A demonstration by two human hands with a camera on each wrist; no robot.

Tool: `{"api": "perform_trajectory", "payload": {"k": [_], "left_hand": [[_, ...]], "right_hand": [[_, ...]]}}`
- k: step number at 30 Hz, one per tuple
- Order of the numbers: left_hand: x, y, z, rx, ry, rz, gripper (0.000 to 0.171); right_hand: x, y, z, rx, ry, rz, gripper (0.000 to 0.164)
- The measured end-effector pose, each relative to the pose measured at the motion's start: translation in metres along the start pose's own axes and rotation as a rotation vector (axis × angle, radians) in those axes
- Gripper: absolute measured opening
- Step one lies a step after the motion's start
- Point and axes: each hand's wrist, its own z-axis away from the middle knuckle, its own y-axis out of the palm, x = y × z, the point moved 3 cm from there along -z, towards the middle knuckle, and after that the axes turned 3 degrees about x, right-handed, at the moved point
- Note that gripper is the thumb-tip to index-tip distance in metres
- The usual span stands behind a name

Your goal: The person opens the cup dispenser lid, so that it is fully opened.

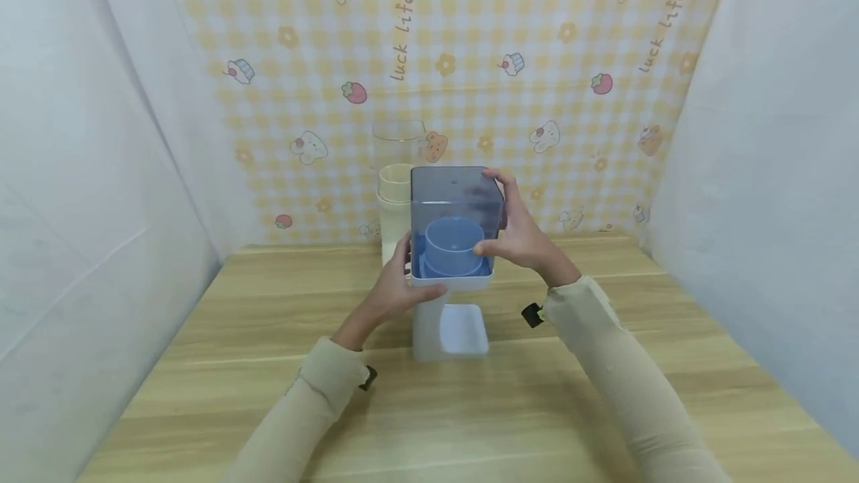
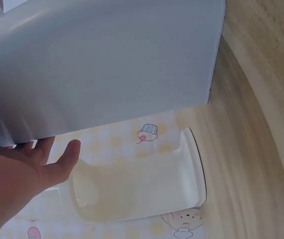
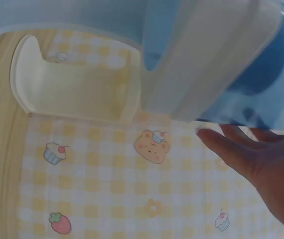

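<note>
Both my hands hold the see-through blue-grey container (image 1: 456, 188) on top of a white feeder-like dispenser. A round blue insert (image 1: 454, 244) shows inside it. My left hand (image 1: 391, 293) grips the lower left, its thumb along the white rim and its other fingers on the side. My right hand (image 1: 520, 233) grips the right side, thumb on the front and fingers reaching the upper edge. Below are the dispenser's white stand (image 1: 427, 334) and its shallow tray (image 1: 464, 330). The stand's broad side panel (image 2: 107, 64) fills the left wrist view. Whether the base touches the table, I cannot tell.
Close behind stands a similar cream dispenser (image 1: 394, 218) with a clear upper cylinder (image 1: 399, 141). It rests on the wood-grain table (image 1: 302, 274). A yellow checked cloth (image 1: 470, 21) hangs at the back, with white sheets (image 1: 758, 133) on both sides.
</note>
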Motion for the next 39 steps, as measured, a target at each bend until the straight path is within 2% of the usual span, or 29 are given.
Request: {"api": "perform_trajectory", "payload": {"k": [2,6,10,14,19,23,27,33,39], "left_hand": [[0.0001,-0.0012,0.0,-0.001,-0.001,-0.017,0.124],[-0.0023,-0.0025,-0.0019,-0.006,0.014,-0.068,0.128],[-0.0042,-0.0037,-0.0038,-0.013,0.052,-0.078,0.131],[-0.0038,-0.0047,-0.0052,-0.02,0.095,-0.072,0.128],[-0.0011,-0.0044,-0.0071,-0.037,0.139,-0.136,0.12],[-0.0009,-0.0018,-0.0079,-0.049,0.162,-0.177,0.122],[-0.0027,0.0,-0.008,-0.077,0.171,-0.214,0.127],[-0.0036,0.0007,-0.0075,-0.103,0.178,-0.224,0.126],[0.0012,0.0005,-0.0068,-0.082,0.153,-0.204,0.122]], "right_hand": [[0.0013,0.0026,-0.0023,-0.027,0.007,0.071,0.12],[0.0004,0.0037,-0.0047,-0.045,-0.005,0.147,0.118],[-0.0011,0.0039,-0.0054,-0.026,-0.03,0.141,0.118],[-0.0035,0.0031,-0.0074,-0.027,-0.044,0.109,0.114],[-0.0037,0.004,-0.0086,-0.046,-0.086,0.059,0.106],[-0.0019,0.005,-0.0065,-0.052,-0.113,0.02,0.1],[-0.001,0.0039,-0.0061,-0.058,-0.162,0.003,0.099],[0.0002,0.0005,-0.0076,-0.073,-0.25,0.062,0.101],[-0.001,0.0009,-0.0099,-0.076,-0.215,0.044,0.099]]}}
